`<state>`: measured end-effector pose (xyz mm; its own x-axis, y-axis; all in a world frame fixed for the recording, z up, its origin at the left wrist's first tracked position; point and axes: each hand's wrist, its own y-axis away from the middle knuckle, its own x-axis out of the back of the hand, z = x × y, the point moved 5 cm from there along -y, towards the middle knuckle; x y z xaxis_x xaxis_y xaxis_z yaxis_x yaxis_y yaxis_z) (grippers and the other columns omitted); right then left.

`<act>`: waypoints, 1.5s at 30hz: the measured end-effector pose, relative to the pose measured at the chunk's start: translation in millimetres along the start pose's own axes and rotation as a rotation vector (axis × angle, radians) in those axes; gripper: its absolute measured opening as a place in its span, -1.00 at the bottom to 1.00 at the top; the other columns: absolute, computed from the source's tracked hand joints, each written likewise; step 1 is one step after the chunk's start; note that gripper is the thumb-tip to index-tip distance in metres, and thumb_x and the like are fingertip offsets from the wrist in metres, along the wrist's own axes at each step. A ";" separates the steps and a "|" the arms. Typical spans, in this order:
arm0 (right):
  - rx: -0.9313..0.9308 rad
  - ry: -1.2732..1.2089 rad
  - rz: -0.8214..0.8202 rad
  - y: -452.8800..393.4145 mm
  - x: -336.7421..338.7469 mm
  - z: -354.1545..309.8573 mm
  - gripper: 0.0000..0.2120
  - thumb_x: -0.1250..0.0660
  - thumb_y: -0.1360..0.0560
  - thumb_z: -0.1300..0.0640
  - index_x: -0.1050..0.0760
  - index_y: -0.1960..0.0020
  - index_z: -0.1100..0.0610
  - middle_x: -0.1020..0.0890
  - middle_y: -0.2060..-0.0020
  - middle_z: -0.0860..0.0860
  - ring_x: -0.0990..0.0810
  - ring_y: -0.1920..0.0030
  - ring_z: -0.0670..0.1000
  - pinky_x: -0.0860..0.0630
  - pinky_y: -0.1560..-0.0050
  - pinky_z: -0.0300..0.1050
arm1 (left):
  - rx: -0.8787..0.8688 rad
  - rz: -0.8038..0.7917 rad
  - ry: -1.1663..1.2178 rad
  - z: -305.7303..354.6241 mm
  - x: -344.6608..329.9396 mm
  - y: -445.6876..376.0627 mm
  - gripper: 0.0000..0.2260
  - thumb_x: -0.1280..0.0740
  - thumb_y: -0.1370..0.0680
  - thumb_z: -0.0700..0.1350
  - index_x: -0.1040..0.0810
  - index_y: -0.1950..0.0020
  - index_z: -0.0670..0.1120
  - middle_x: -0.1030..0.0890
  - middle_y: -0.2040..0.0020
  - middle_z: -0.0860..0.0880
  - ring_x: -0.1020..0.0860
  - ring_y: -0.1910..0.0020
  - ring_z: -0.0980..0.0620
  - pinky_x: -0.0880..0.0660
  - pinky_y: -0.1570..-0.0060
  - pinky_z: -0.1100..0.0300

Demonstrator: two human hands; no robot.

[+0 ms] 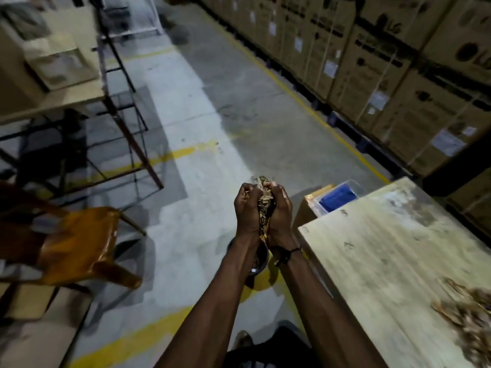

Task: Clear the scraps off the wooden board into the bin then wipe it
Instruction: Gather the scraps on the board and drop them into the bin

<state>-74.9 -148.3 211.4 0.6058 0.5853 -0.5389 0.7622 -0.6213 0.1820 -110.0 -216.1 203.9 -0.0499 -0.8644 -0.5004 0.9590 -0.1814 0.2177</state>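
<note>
Far left: a wooden chair (79, 243) on the concrete floor (202, 107), with a metal-legged table (53, 99) behind it carrying a blurred pale box (59, 61). Centre, well out over the floor: left hand (247, 208) and right hand (280, 211) pressed side by side, fingers (245, 188) curled inward, clutching a bundle of brown scraps (264, 205) between the palms, strands sticking out above the knuckles and trailing down between the wrists. Directly beneath the wrists: a dark round bin (259, 261) on the floor, mostly hidden by the forearms, just beside the near corner of the wooden board. Black band (288, 252) around the right wrist. Right of the hands: the pale wooden board (385, 248), streaked and dusty, with a second heap of scraps (470, 312) lying on it near the right edge, blurred. Just behind the board: a carton holding something blue (337, 199). Far right and along the back: stacked cardboard boxes (398, 62) behind a yellow floor line (305, 102).
</note>
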 end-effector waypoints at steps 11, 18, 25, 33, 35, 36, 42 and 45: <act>-0.248 0.021 0.065 -45.0 -20.3 97.3 -0.79 -0.23 -0.69 0.24 -0.65 -0.06 0.22 -0.74 0.07 0.12 -0.72 0.08 0.05 -0.62 0.02 -0.11 | 0.138 0.190 -0.082 -31.1 73.3 -71.1 -0.85 -0.36 -0.48 -0.17 -0.44 0.26 -0.06 -0.51 0.33 -0.06 -0.50 0.31 -0.01 -0.49 0.25 0.15; -0.348 0.033 0.255 -91.7 13.9 174.6 -0.79 -0.26 -0.69 0.20 -0.68 -0.11 0.20 -0.75 0.00 0.12 -0.72 0.00 0.08 -0.61 -0.04 -0.09 | 0.332 0.224 -0.197 -87.0 104.7 -127.1 -0.85 -0.36 -0.45 -0.16 -0.43 0.28 -0.05 -0.52 0.39 -0.02 -0.50 0.37 0.02 -0.47 0.31 0.20; -0.427 -0.048 0.598 -123.5 62.6 277.5 -0.78 -0.30 -0.64 0.29 -0.63 -0.20 0.35 -0.74 0.13 0.11 -0.71 0.12 0.08 -0.67 0.09 -0.12 | 0.586 0.207 -0.296 -185.5 170.2 -181.5 -0.76 -0.25 -0.63 -0.35 -0.50 0.19 -0.10 -0.60 0.36 0.02 -0.58 0.36 0.05 -0.54 0.29 0.20; -0.535 -0.163 0.789 -159.5 155.2 457.3 -0.36 -0.47 -0.46 -0.03 -0.52 -0.43 0.30 -0.60 -0.34 0.29 -0.56 -0.38 0.30 -0.48 -0.45 0.21 | 0.794 0.283 -0.311 -335.8 265.3 -240.3 -0.80 -0.28 -0.62 -0.36 -0.53 0.16 -0.14 -0.65 0.33 -0.06 -0.61 0.26 -0.05 -0.59 0.14 0.12; -0.543 -0.171 0.839 -171.3 182.8 494.0 -0.45 -0.44 -0.51 0.02 -0.54 -0.39 0.32 -0.61 -0.32 0.28 -0.58 -0.35 0.30 -0.50 -0.43 0.19 | 0.843 0.329 -0.278 -373.3 284.7 -252.6 -0.82 -0.26 -0.63 -0.37 -0.55 0.12 -0.18 -0.67 0.35 -0.05 -0.64 0.30 -0.04 -0.62 0.23 0.17; -0.541 -0.178 0.849 -177.8 196.3 514.4 -0.49 -0.44 -0.50 0.03 -0.57 -0.35 0.32 -0.63 -0.29 0.27 -0.60 -0.31 0.29 -0.51 -0.42 0.18 | 0.857 0.361 -0.283 -390.7 295.4 -259.7 -0.87 -0.28 -0.63 -0.35 -0.58 0.08 -0.23 -0.69 0.33 -0.07 -0.67 0.31 -0.03 -0.63 0.27 0.19; -0.618 -0.238 0.842 -208.9 261.1 606.9 -0.49 -0.33 -0.61 -0.15 -0.58 -0.38 0.20 -0.68 -0.25 0.22 -0.64 -0.27 0.29 -0.55 -0.35 0.24 | 1.055 0.314 -0.269 -513.0 350.1 -284.9 -0.51 -0.34 -0.56 0.08 -0.61 -0.32 -0.26 -0.67 -0.24 -0.27 -0.65 -0.17 -0.28 -0.63 -0.09 -0.06; -0.624 -0.227 0.836 -222.6 284.3 623.7 -0.55 -0.20 -0.69 -0.16 -0.53 -0.36 0.14 -0.65 -0.26 0.17 -0.60 -0.28 0.25 -0.50 -0.39 0.22 | 1.059 0.295 -0.220 -524.8 352.3 -296.0 -0.53 -0.24 -0.65 0.10 -0.62 -0.34 -0.23 -0.67 -0.22 -0.25 -0.65 -0.14 -0.23 -0.60 -0.20 -0.05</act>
<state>-214.7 -168.6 -495.2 0.9828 -0.0533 -0.1769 0.1456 -0.3661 0.9191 -265.0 -220.8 -476.6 -0.0084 -0.9844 -0.1758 0.2260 -0.1731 0.9586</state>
